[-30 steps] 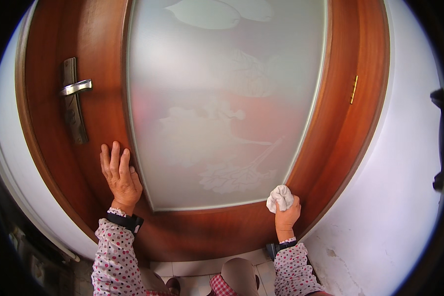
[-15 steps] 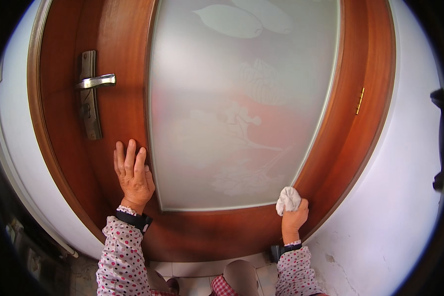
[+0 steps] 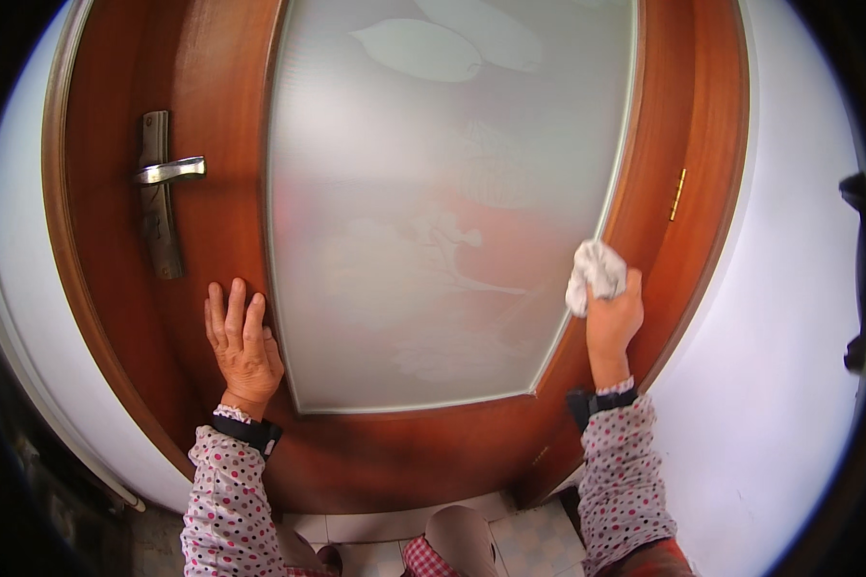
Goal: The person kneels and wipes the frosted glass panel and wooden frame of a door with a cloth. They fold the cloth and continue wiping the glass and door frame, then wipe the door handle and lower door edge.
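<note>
In front of me is a reddish-brown wooden door (image 3: 375, 457) with a large frosted glass panel (image 3: 385, 279) that carries faint leaf and flower patterns. My left hand (image 3: 243, 348) lies flat on the wood beside the panel's lower left edge, below the handle, fingers stretched upward and holding nothing. My right hand (image 3: 614, 313) is closed around a crumpled white cloth (image 3: 596, 274). The cloth rests at the right edge of the glass, where it meets the wooden frame. The fingers wrapped in the cloth are partly hidden.
A metal lever handle (image 3: 171, 171) on a long plate is on the door's left side. A brass hinge (image 3: 678, 195) shows at the right. White walls (image 3: 731, 423) flank the door frame. Below are floor tiles (image 3: 539, 539) and my knee. A dark object (image 3: 853, 269) stands at the far right.
My right hand has slid the cloth up along the right edge of the glass from its lower corner. The left hand stays on the door. The view has shifted slightly to the right.
</note>
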A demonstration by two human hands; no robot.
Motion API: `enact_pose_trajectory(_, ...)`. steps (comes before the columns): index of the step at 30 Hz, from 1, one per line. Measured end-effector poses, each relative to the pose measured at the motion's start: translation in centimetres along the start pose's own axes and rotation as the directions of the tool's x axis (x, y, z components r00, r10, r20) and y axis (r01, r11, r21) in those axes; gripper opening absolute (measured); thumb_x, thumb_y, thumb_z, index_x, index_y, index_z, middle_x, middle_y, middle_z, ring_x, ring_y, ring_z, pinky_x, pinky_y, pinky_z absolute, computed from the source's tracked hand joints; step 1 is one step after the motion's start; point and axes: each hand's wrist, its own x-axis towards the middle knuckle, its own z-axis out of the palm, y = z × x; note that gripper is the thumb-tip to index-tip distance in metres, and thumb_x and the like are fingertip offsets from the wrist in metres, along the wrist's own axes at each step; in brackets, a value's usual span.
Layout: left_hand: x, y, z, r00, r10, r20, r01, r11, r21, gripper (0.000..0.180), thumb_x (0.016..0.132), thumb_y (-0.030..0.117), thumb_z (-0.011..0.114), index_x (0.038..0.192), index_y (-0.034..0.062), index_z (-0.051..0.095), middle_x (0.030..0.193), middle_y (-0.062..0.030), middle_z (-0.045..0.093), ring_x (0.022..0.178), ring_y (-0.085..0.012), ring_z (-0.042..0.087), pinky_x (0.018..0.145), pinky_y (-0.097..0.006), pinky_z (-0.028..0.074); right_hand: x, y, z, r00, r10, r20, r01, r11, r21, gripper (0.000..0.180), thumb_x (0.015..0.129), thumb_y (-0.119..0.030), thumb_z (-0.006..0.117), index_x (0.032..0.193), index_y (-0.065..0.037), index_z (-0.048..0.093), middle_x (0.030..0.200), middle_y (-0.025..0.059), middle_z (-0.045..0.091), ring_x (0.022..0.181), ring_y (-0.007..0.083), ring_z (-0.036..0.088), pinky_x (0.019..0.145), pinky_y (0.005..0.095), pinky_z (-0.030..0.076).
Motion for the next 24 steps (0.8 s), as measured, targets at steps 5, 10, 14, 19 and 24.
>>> enact_pose_trajectory(5, -0.1, -0.1, -0.1, 1.000, -0.005, 0.014, 0.004, 1.000, 0.016, 0.054, 0.090, 0.001, 0.050, 0.144, 0.0068, 0.048, 0.159, -0.0175, 0.039, 0.150, -0.0454, 0.029, 0.122, -0.061, 0.024, 8.5, -2.9, 0.8, 0.991, -0.083, -0.106, 0.075, 0.994, -0.077, 0.040, 0.081, -0.023, 0.079, 0.107, -0.003, 0.057, 0.100, 0.0214, 0.067, 0.092, 0.0454, 0.065, 0.076, 0.0511, 0.053)
enact_pose_trajectory(10, 0.1, -0.1, 0.0, 1.000, 0.000, 0.003, 0.000, 1.000, 0.018, 0.055, 0.090, 0.000, 0.050, 0.144, 0.0063, 0.048, 0.159, -0.0179, 0.039, 0.150, -0.0454, 0.029, 0.122, -0.060, 0.023, 11.3, -4.4, 0.8, 0.990, -0.098, -0.102, 0.093, 0.994, -0.051, 0.040, 0.079, -0.021, 0.080, 0.104, -0.004, 0.054, 0.099, 0.0198, 0.066, 0.089, 0.0450, 0.065, 0.074, 0.0507, 0.053)
enact_pose_trajectory(14, 0.2, 0.2, -0.1, 1.000, -0.007, -0.001, 0.007, 1.000, 0.018, 0.056, 0.090, 0.000, 0.052, 0.145, 0.0062, 0.048, 0.159, -0.0170, 0.040, 0.150, -0.0446, 0.029, 0.122, -0.059, 0.023, 6.0, -2.5, 0.2, 0.985, -0.173, -0.024, 0.171, 0.983, -0.070, 0.038, 0.079, -0.023, 0.081, 0.098, -0.007, 0.053, 0.094, 0.0170, 0.066, 0.085, 0.0428, 0.066, 0.072, 0.0503, 0.053)
enact_pose_trajectory(19, 0.5, 0.2, 0.4, 1.000, -0.004, -0.004, 0.004, 1.000, 0.027, 0.055, 0.091, -0.001, 0.055, 0.146, 0.0061, 0.049, 0.158, -0.0159, 0.041, 0.149, -0.0420, 0.032, 0.123, -0.055, 0.024, -5.1, 1.8, 1.6, 0.982, 0.101, 0.162, -0.111, 0.992, 0.054, 0.034, 0.081, -0.027, 0.079, 0.093, -0.010, 0.051, 0.092, 0.0144, 0.065, 0.083, 0.0410, 0.066, 0.070, 0.0505, 0.053)
enact_pose_trajectory(24, 0.5, 0.5, 1.2, 0.993, -0.105, 0.050, 0.109, 0.989, -0.096, 0.043, 0.095, -0.001, 0.054, 0.138, 0.0027, 0.056, 0.156, -0.0162, 0.044, 0.145, -0.0420, 0.037, 0.121, -0.051, 0.028, -13.4, 3.7, 5.6, 0.966, 0.058, 0.253, -0.006, 0.979, -0.203, 0.035, 0.084, -0.026, 0.076, 0.102, -0.008, 0.051, 0.096, 0.0159, 0.064, 0.085, 0.0413, 0.066, 0.073, 0.0496, 0.055)
